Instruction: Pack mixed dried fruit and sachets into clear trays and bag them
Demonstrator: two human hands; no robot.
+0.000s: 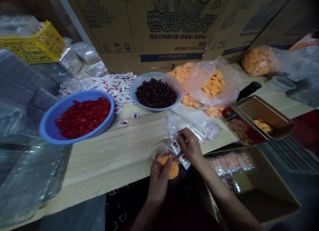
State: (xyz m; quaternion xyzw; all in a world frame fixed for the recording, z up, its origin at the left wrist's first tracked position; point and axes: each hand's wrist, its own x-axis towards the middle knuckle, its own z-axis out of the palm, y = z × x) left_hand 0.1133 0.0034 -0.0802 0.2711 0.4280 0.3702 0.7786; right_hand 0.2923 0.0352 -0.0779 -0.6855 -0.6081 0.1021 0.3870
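Observation:
My left hand (160, 175) is closed at the table's front edge, its thumb pressed on an orange candy piece (173, 171). Clear plastic packaging (157, 152) shows around that piece; whether it is a bag or a tray I cannot tell. Just right of it are two small white sachets with red print, one sachet (175, 147) above the other sachet (184, 161). My right hand (191, 145) is above them, fingers pinched together; what they hold, if anything, is too small to name. Flat clear plastic bags (204, 124) lie behind it.
A blue basin (46, 129) holds red candies; a pale bowl (133, 96) holds dark ones. Loose sachets (99, 84) are piled behind. Orange pieces fill a plastic bag (230, 83). At right stand a tin (279, 116) and a carton (281, 191) with packed bags.

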